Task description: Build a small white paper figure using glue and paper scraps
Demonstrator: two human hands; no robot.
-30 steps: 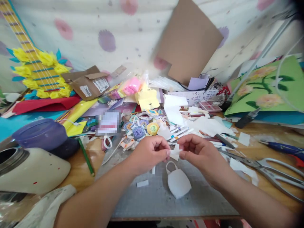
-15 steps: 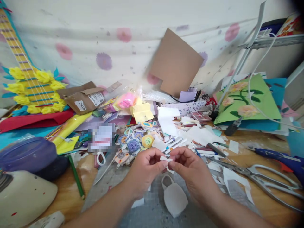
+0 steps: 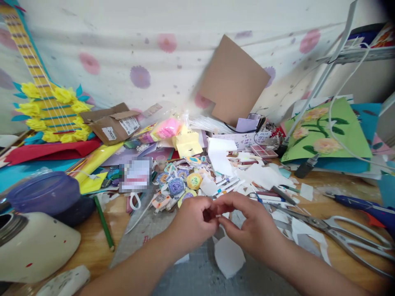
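My left hand (image 3: pixel 195 220) and my right hand (image 3: pixel 251 220) meet at the fingertips above a grey cutting mat (image 3: pixel 173 277). Between them is a small white paper strip (image 3: pixel 218 216), mostly hidden by the fingers. The left hand's fingers curl round it, while the right thumb and forefinger pinch at its edge. Just below the right hand, a rounded white paper cutout (image 3: pixel 230 257) lies on the mat. Its upper part is partly covered by the hands.
Large scissors (image 3: pixel 331 230) and a blue glue gun (image 3: pixel 361 203) lie on the right. A pile of decorated paper tags (image 3: pixel 177 187) and several pens sit beyond my hands. At left are a green pencil (image 3: pixel 104 224), a purple bowl (image 3: pixel 46 193) and a cream bottle (image 3: pixel 46 246).
My fingers have curled further round the white paper strip, which now shows less. The left hand has rolled inward. The whole view has shifted slightly, moving things to the right.
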